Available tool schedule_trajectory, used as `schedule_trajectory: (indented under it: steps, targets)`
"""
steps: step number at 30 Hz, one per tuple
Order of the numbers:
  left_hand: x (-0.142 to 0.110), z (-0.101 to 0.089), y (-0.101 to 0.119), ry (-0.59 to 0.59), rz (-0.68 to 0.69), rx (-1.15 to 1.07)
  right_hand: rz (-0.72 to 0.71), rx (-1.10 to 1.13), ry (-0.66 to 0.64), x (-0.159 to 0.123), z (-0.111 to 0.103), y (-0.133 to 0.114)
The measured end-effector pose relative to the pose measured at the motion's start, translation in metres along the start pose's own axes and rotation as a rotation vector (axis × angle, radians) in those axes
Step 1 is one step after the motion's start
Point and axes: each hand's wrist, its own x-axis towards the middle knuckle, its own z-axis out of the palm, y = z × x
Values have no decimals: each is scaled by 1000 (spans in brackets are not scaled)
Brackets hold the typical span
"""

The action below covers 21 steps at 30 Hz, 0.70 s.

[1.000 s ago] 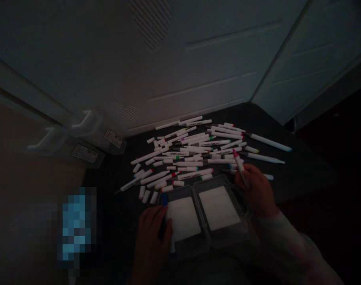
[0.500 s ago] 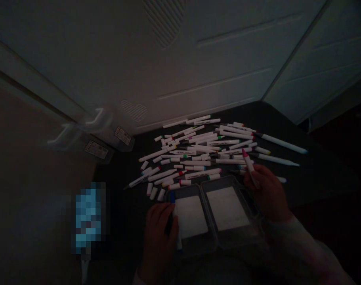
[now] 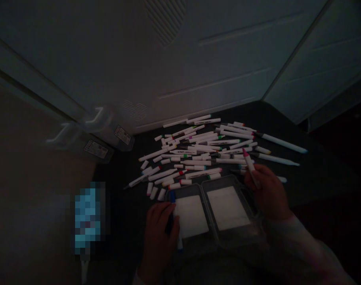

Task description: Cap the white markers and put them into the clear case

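In dim light, an open clear plastic case (image 3: 214, 237) lies in front of me with a white sheet in each half. My left hand (image 3: 161, 227) is at the case's left edge, fingers closed round a white marker with a blue end (image 3: 176, 221). That marker stands along the left side of the case. My right hand (image 3: 268, 188), over the case's right far corner, grips a white marker with a pink tip (image 3: 248, 159) pointing up and away. Beyond the case spreads a pile of white markers (image 3: 202, 174) and loose caps (image 3: 153, 193) in many colours.
Two clear cases with handles and labels (image 3: 122, 135) stand at the back left against a pale panelled wall (image 3: 210, 71). A blurred-out lit screen (image 3: 87, 221) with a cable sits at the left. The dark table top (image 3: 317, 174) reaches right.
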Motion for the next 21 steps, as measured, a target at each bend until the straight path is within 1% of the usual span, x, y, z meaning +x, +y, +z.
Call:
schedule_trajectory:
  steps: [6,12,15,21]
  targets:
    - [1,0,-1,-9,-3,2,42,58,24,1,-1,3]
    - [3,1,2,-11,-15,35,95,130,20,1,-3,9]
    - [3,2,3,-23,-27,35,104,153,29,1,-4,11]
    - [3,2,3,6,5,40,101,153,26,2,-4,11]
